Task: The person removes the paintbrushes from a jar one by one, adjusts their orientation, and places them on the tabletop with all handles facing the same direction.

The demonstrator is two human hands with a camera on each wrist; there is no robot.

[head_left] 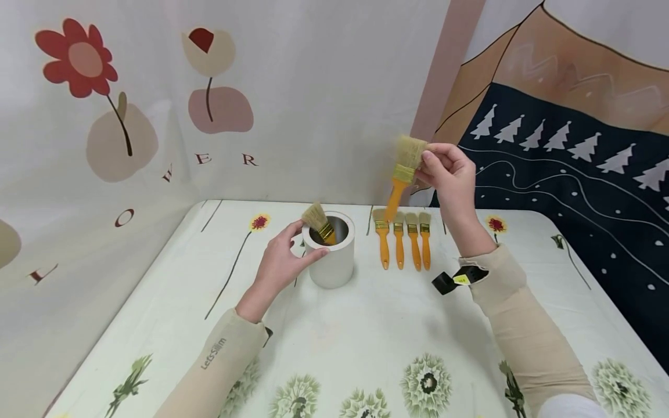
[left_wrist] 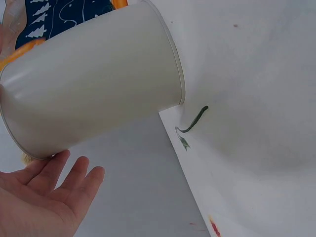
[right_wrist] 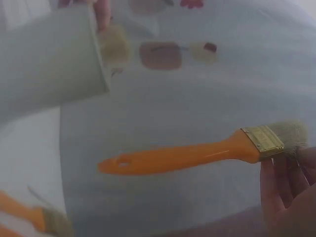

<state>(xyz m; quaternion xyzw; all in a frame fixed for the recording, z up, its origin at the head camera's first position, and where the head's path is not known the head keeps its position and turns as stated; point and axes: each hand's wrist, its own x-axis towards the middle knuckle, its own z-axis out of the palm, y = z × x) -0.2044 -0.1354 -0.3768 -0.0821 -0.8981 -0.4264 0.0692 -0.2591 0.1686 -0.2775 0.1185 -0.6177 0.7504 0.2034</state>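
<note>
Held up over the table, a wide paintbrush (head_left: 402, 177) hangs handle down, its orange handle pointing toward the tabletop. My right hand (head_left: 450, 177) pinches it by the bristle end, as the right wrist view also shows with the metal band near the fingers (right_wrist: 276, 182). A white cylindrical canister (head_left: 332, 264) stands upright on the table. My left hand (head_left: 282, 255) holds its rim, thumb at the near side and fingers at the far side. Another paintbrush (head_left: 317, 220) leans inside the canister, bristles up over the rim; most of its handle is hidden.
Several orange-handled paintbrushes (head_left: 399, 241) lie in a row right of the canister, bristles toward the back. A flower-printed cloth (head_left: 366, 325) covers the table. Printed curtains (head_left: 324, 116) hang behind and at the right.
</note>
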